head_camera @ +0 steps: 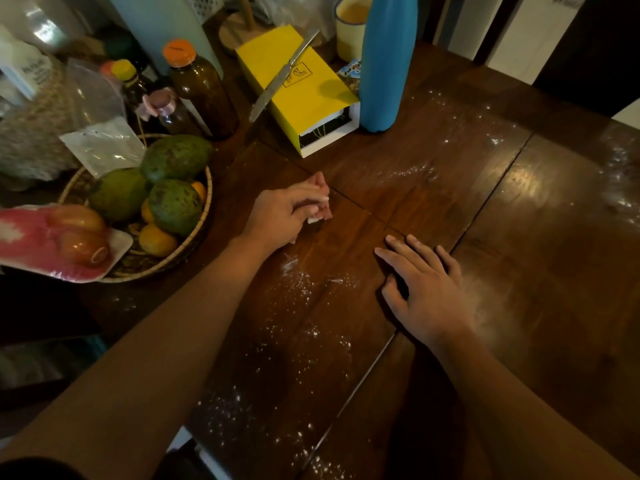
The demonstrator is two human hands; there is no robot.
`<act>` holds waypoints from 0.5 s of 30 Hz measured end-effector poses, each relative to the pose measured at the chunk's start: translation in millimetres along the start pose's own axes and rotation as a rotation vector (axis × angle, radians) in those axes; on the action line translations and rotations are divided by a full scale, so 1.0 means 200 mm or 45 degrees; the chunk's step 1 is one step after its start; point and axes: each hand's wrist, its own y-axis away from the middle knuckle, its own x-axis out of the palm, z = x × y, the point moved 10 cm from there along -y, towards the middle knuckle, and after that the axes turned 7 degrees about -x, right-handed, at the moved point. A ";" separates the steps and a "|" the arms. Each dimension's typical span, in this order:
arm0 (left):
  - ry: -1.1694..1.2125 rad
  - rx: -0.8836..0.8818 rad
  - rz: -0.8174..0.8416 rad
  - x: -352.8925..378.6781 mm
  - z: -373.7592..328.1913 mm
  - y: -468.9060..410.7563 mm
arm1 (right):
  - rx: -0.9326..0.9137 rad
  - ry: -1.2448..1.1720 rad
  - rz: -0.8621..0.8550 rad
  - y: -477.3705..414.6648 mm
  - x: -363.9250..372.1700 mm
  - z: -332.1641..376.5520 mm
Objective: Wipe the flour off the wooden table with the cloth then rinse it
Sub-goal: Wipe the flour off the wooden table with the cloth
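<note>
Left hand (287, 216) grips a bunched cloth (322, 213) on the worktop (519, 271), centre-left; right hand (426, 285) lies flat, fingers straight. Flour (304, 334) dusts the near and far-right boards: wiping looks barely begun, and rinsing is not yet done.

Pretty dim room, warm-ish light. At the back right, white panels (519, 32) stand with a dark panel (609, 50) just beside them. A soft glare (540, 188) sits on the wooden table (554, 323). Lower left is just shadow.
</note>
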 end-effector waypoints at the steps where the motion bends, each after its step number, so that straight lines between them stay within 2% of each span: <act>1: 0.068 -0.072 0.038 -0.01 0.05 0.05 | -0.006 0.000 -0.005 0.00 0.00 0.00; 3: 0.174 -0.209 0.022 -0.06 0.15 0.16 | -0.018 0.002 -0.010 0.00 0.00 0.00; 6: 0.225 -0.376 -0.187 -0.14 0.24 0.35 | -0.028 0.018 0.000 0.00 0.00 0.01; 8: 0.238 -0.457 -0.245 -0.11 0.23 0.48 | -0.038 0.055 0.023 0.01 0.01 0.02; 9: 0.233 -0.435 -0.208 -0.08 0.20 0.53 | -0.050 0.080 0.040 0.02 0.02 0.02; 12: 0.171 -0.236 0.131 0.07 0.07 0.65 | -0.089 0.102 0.092 0.07 0.04 0.03; 15: 0.123 -0.272 0.277 0.07 0.11 0.69 | -0.060 0.064 0.125 0.22 0.05 0.04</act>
